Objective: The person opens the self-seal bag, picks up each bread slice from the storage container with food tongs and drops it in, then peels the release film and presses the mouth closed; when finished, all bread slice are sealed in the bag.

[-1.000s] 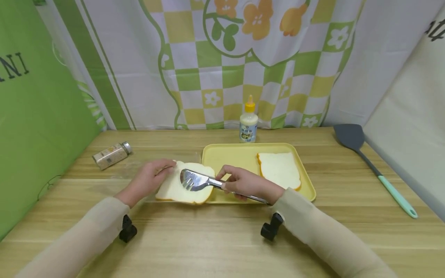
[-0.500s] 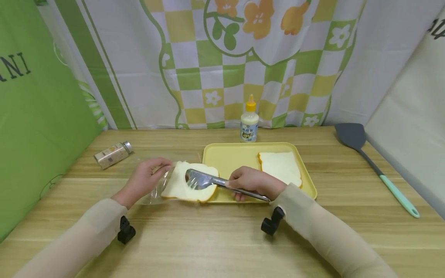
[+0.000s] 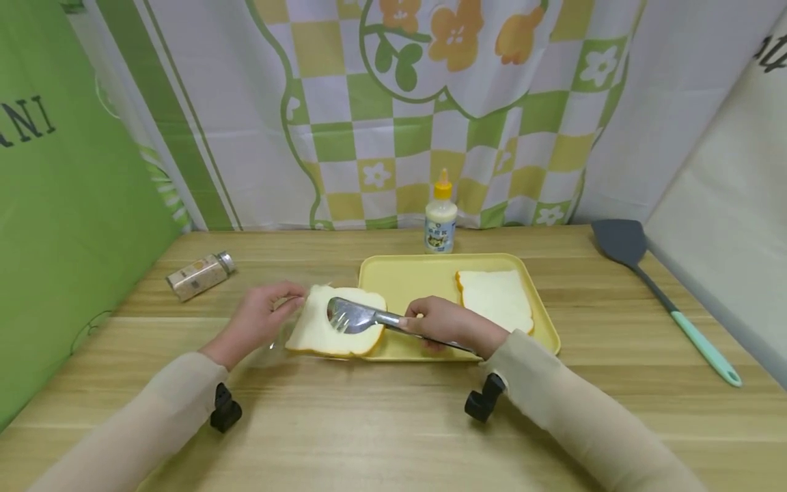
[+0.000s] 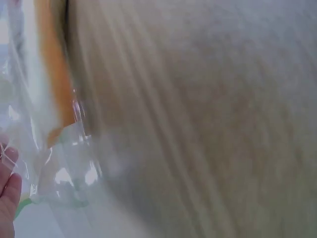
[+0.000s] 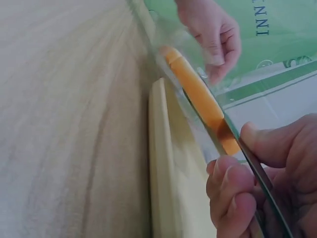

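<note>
My right hand (image 3: 445,321) grips a pair of metal food tongs (image 3: 384,319) by the handles. Their broad slotted head (image 3: 350,316) lies on top of a white bread slice (image 3: 313,321) with a brown crust; the right wrist view shows one arm above the slice (image 5: 195,91) and one below. This slice overlaps the left end of the yellow tray. Clear plastic bag film (image 4: 64,168) surrounds the slice's left part. At that side my left hand (image 3: 261,314) pinches the film between thumb and fingers. Another bread slice (image 3: 498,301) rests at the tray's right.
The yellow tray (image 3: 406,273) sits mid-table. Behind it stands a squeeze bottle (image 3: 439,222) with a yellow cap. A seasoning jar (image 3: 199,275) lies on its side at left. A grey spatula (image 3: 652,287) with a mint handle lies at right. Curtains close off the back.
The bread slice and tongs have shifted slightly right, farther over the tray. My left hand has drawn back a little left, from the slice's edge onto the bag film.
</note>
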### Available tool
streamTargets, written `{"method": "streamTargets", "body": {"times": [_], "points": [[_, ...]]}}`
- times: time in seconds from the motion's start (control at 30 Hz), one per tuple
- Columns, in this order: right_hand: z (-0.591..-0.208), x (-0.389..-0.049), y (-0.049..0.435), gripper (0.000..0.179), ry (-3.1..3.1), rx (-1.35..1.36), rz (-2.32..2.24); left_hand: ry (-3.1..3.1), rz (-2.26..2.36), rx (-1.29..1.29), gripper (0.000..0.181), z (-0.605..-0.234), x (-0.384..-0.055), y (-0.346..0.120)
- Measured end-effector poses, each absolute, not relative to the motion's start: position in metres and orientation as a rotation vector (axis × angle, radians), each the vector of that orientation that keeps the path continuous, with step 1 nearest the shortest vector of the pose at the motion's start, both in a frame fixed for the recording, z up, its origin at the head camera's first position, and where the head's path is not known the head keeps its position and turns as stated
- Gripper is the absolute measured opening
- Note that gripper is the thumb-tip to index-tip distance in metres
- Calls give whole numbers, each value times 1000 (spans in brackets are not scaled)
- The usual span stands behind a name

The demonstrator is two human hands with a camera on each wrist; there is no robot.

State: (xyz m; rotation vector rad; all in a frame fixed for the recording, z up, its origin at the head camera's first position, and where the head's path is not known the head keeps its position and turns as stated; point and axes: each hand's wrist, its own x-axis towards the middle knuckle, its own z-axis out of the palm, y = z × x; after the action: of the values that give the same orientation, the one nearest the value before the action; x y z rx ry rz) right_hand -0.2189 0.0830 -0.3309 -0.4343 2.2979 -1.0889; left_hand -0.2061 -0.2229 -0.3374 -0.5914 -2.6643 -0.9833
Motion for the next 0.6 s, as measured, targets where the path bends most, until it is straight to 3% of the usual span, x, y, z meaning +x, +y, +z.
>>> {"method": "streamTargets", "body": {"times": [0.6], "points": [[-330, -222, 71, 23, 2256, -444, -1203, -2707, -1026, -588, 17, -338, -204, -216]]}}
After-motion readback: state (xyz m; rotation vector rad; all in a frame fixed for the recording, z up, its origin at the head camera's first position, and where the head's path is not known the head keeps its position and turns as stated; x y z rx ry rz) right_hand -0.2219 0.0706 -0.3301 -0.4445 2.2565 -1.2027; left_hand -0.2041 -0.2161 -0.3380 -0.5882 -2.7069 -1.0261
